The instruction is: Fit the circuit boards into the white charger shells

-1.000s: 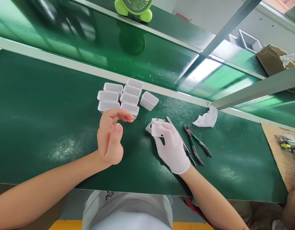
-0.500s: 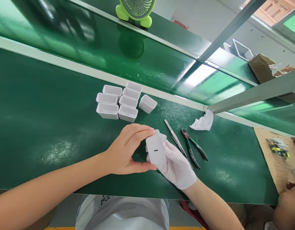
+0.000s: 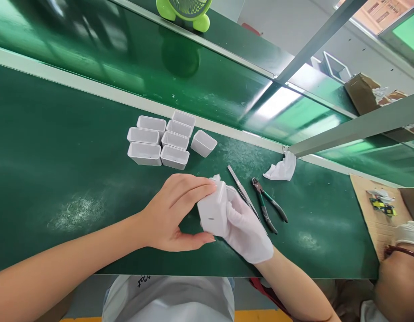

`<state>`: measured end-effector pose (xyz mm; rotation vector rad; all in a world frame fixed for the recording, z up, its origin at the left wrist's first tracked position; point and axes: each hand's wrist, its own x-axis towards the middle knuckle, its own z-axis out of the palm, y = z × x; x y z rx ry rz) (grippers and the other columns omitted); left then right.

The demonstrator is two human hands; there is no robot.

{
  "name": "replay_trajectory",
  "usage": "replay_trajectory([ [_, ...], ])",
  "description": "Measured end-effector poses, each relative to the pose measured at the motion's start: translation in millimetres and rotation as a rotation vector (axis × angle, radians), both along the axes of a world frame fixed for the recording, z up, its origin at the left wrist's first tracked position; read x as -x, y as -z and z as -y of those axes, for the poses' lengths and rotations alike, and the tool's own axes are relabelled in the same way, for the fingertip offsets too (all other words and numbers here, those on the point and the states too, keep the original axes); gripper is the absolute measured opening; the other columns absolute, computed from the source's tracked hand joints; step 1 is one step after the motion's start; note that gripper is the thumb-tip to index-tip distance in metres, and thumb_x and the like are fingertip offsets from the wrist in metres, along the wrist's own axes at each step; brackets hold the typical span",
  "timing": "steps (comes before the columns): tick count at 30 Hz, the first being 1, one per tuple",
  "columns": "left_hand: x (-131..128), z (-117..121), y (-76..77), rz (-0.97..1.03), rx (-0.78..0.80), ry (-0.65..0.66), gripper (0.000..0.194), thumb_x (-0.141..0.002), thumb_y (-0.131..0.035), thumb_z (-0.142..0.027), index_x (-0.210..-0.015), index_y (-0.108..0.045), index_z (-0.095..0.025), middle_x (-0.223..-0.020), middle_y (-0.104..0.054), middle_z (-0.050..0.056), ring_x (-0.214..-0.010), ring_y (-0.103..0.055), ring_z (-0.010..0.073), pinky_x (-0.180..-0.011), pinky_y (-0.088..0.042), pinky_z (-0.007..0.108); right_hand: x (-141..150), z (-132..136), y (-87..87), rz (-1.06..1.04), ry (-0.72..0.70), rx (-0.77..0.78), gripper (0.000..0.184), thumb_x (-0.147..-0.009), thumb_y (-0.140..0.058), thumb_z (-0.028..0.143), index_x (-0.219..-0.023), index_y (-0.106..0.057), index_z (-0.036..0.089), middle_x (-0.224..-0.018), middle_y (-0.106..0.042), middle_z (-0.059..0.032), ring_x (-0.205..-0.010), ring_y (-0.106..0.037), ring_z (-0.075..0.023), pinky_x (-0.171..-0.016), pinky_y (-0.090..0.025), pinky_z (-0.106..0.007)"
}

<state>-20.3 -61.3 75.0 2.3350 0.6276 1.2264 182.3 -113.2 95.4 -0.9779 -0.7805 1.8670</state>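
A white plastic charger case (image 3: 211,213) with a small slot in its end face is held over the near part of the bench, slot end tilted toward me. My right hand (image 3: 245,226), in a white glove, wraps around its right side. My bare left hand (image 3: 180,212) spans the case, with fingertips on the upper edge and the thumb by the lower edge. Beyond them stand several open white cases (image 3: 144,154) in two columns. One more white case (image 3: 204,144) sits to their right, turned differently. Tweezers (image 3: 242,185) and green-handled cutting pliers (image 3: 269,203) lie right of my hands.
A crumpled white cloth or glove (image 3: 282,167) lies by the post at the back rail. At right, a cardboard sheet (image 3: 364,210) holds small electronic parts (image 3: 383,205), with another person's arm (image 3: 399,277) beside it. A green fan (image 3: 185,11) stands beyond the partition.
The case has tipped in my hands, so more of its side shows and the slot sits lower. My left thumb has shifted slightly left and down. The view has moved a little.
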Motion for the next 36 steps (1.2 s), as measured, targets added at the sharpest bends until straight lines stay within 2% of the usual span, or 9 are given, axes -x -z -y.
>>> replay_trajectory([
  [2, -0.4, 1.7, -0.6, -0.005, 0.032, -0.021, 0.072, -0.086, -0.069, -0.054, -0.142, -0.045, -0.015, -0.125, -0.064, 0.018, -0.111, -0.063, 0.0307, -0.091, -0.051, 0.043, -2.9, 0.8, -1.5, 0.327, 0.108, -0.333, 0.018, -0.095, -0.068, 0.023, -0.111, -0.06, 0.028, -0.11, -0.064, -0.0019, -0.096, -0.064, -0.0152, -0.081, -0.055, -0.028],
  [5, -1.5, 4.7, -1.8, -0.016, 0.141, -0.029, 0.078, -0.082, -0.074, -0.054, -0.143, -0.041, -0.02, -0.12, -0.067, 0.015, -0.096, -0.067, 0.0269, -0.077, -0.057, 0.038, -7.1, 2.1, -0.8, 0.754, 0.19, -0.787, 0.037, -0.089, -0.065, 0.006, -0.119, -0.059, 0.028, -0.117, -0.066, -0.0054, -0.101, -0.065, -0.0194, -0.085, -0.056, -0.034],
  [8, -2.2, 7.3, -3.8, 0.016, 0.213, 0.015, 0.069, -0.084, -0.075, -0.044, -0.141, -0.043, -0.022, -0.114, -0.068, 0.012, -0.069, -0.065, 0.0167, -0.056, -0.055, 0.028, -9.3, 3.2, 3.3, 0.933, 0.167, -0.979, 0.046, -0.086, -0.062, 0.004, -0.125, -0.058, 0.028, -0.116, -0.07, -0.0069, -0.098, -0.067, -0.022, -0.084, -0.059, -0.038],
  [11, -2.1, 9.4, -4.2, 0.103, 0.311, 0.119, 0.067, -0.084, -0.076, -0.034, -0.142, -0.044, -0.023, -0.113, -0.069, 0.012, -0.054, -0.058, 0.0107, -0.044, -0.051, 0.023, -10.0, 3.9, 9.0, 0.915, 0.176, -1.117, 0.056, -0.084, -0.06, 0.003, -0.132, -0.051, 0.03, -0.122, -0.07, -0.007, -0.104, -0.068, -0.0239, -0.085, -0.06, -0.041],
  [14, -2.5, 12.0, -0.4, 0.249, 0.381, 0.247, 0.07, -0.084, -0.074, -0.03, -0.146, -0.042, -0.022, -0.119, -0.067, 0.015, -0.068, -0.068, 0.0165, -0.055, -0.059, 0.026, -10.3, 3.1, 11.6, 0.911, 0.203, -1.173, 0.061, -0.083, -0.061, 0.003, -0.135, -0.046, 0.031, -0.122, -0.07, -0.0077, -0.105, -0.069, -0.0243, -0.082, -0.062, -0.04],
  [19, -4.1, 18.4, 11.4, 0.397, 0.412, 0.32, 0.073, -0.08, -0.075, -0.03, -0.145, -0.044, -0.019, -0.131, -0.058, 0.021, -0.093, -0.07, 0.0268, -0.055, -0.061, 0.029, -10.6, -1.0, 0.5, 0.938, 0.147, -1.319, 0.042, -0.089, -0.06, 0.009, -0.128, -0.053, 0.025, -0.117, -0.071, -0.0127, -0.102, -0.071, -0.0252, -0.078, -0.064, -0.039],
  [24, -4.0, 24.1, 12.9, 0.504, 0.534, 0.394, 0.069, -0.084, -0.073, -0.035, -0.144, -0.043, -0.02, -0.129, -0.058, 0.022, -0.075, -0.069, 0.0217, -0.051, -0.061, 0.03, -10.7, 4.2, -9.5, 0.96, 0.054, -1.158, 0.043, -0.096, -0.055, 0.02, -0.139, -0.048, 0.023, -0.111, -0.071, -0.0152, -0.089, -0.074, -0.0242, -0.066, -0.065, -0.036],
  [30, -0.6, 26.8, 9.6, 0.529, 0.648, 0.467, 0.064, -0.087, -0.069, -0.052, -0.139, -0.049, -0.022, -0.126, -0.06, 0.021, -0.091, -0.072, 0.03, -0.058, -0.066, 0.034, -12.7, 8.5, -4.1, 1.09, 0.046, -1.298, 0.04, -0.091, -0.063, 0.011, -0.128, -0.06, 0.027, -0.109, -0.072, -0.0109, -0.086, -0.071, -0.0209, -0.068, -0.062, -0.031],
  [36, 1.0, 19.4, 12.8, 0.464, 0.547, 0.489, 0.076, -0.08, -0.069, -0.068, -0.14, -0.047, -0.026, -0.123, -0.062, 0.019, -0.115, -0.066, 0.0391, -0.059, -0.067, 0.035, -15.0, 0.3, -3.2, 0.963, 0.055, -1.412, 0.032, -0.093, -0.059, 0.015, -0.124, -0.06, 0.023, -0.103, -0.07, -0.0093, -0.083, -0.07, -0.0193, -0.069, -0.062, -0.031],
])
